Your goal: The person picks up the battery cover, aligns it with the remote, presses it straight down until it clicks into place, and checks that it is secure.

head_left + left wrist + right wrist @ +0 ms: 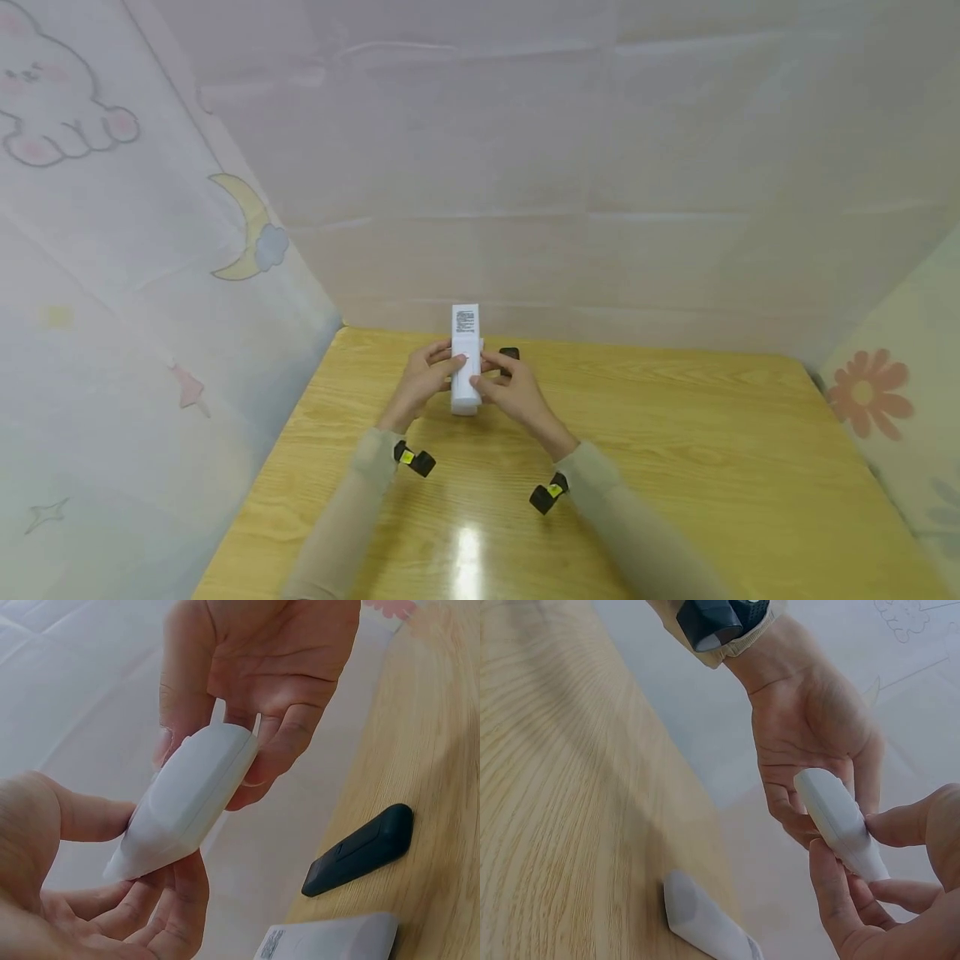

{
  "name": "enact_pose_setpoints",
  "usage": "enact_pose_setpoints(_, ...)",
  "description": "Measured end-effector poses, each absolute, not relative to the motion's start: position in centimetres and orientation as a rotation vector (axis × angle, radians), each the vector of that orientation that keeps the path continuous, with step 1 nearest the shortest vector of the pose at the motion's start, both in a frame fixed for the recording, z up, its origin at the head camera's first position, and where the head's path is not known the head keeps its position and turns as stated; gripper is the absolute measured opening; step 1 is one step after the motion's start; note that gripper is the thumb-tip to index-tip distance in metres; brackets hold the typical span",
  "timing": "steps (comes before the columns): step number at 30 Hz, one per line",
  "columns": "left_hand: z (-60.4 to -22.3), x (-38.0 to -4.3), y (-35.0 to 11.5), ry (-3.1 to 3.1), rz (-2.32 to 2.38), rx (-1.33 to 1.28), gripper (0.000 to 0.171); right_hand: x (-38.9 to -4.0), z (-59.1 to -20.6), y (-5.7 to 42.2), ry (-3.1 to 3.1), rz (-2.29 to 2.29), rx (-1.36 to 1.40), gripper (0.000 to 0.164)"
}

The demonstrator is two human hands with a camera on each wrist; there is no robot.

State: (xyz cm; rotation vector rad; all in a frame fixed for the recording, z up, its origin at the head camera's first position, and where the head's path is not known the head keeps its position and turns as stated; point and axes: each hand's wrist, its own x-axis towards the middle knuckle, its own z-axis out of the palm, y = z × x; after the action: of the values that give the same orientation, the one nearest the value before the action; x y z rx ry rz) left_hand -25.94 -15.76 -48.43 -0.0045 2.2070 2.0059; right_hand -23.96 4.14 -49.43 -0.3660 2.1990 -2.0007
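Above the table, both hands hold one white remote control (467, 379) with a small red mark on its face. My left hand (425, 381) grips its left side, thumb on the front face and fingers behind. From the right, my right hand (521, 396) pinches it between thumb and fingers. The left wrist view shows the remote (187, 791) tilted, its smooth side turned to the camera. Under it on the table lies a second white remote-like thing (330, 937) with a printed label. Beside that lies a black remote (361, 851), partly hidden behind the right hand in the head view.
The wooden table (675, 450) reaches back to a pale cloth wall (525, 167). Printed cloth also hangs at the left and right sides. A black wrist camera (415, 458) sits on the left wrist, and another (549, 493) on the right.
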Motion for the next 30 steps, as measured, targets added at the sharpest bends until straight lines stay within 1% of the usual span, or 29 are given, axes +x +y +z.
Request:
enact_pose_setpoints(8, -48.3, -26.5, -17.4, 2.264, 1.989, -0.048, 0.061, -25.2, -49.8, 1.9, 2.171, -2.031, -0.326, 0.058)
enact_pose_setpoints(13, -48.6, -26.7, -18.2, 2.277, 1.983, -0.069, 0.057, -25.9, -50.5, 1.0, 2.119, -2.051, -0.300, 0.058)
enact_pose_setpoints(21, -48.8, -26.7, -19.1, 2.307, 1.930, -0.048, 0.057, -26.2, -51.1, 0.3, 2.145, -2.010, -0.280, 0.059)
enact_pose_setpoints(30, -49.1, -27.3, -20.5, 2.332, 1.914, -0.090, 0.058, -26.9, -51.5, -1.4, 2.185, -1.987, -0.288, 0.057)
